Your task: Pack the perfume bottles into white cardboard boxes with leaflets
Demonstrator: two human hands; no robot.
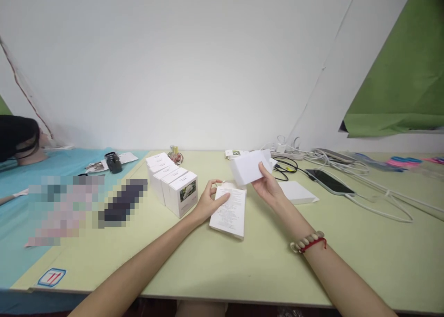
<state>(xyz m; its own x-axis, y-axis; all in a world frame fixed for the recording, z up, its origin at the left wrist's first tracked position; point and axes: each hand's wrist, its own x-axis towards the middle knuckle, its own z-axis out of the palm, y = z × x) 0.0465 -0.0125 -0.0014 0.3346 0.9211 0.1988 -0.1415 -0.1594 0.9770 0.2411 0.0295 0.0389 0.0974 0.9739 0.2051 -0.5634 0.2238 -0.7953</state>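
Fingers [224, 199] of the left hand [205, 204] close round the upper left side of a printed carton [228, 216], thumb on its text, near the middle of the tabletop [270, 266]. The right hand [269, 190] grips a tilted white block [248, 169] just beyond it, thumb on the near face, other fingertips hidden. To the left, a row of white boxes [180, 196] runs toward the tabletop's far left corner; rightward lie a flat white box [296, 192] and, farther out, a phone [331, 182].
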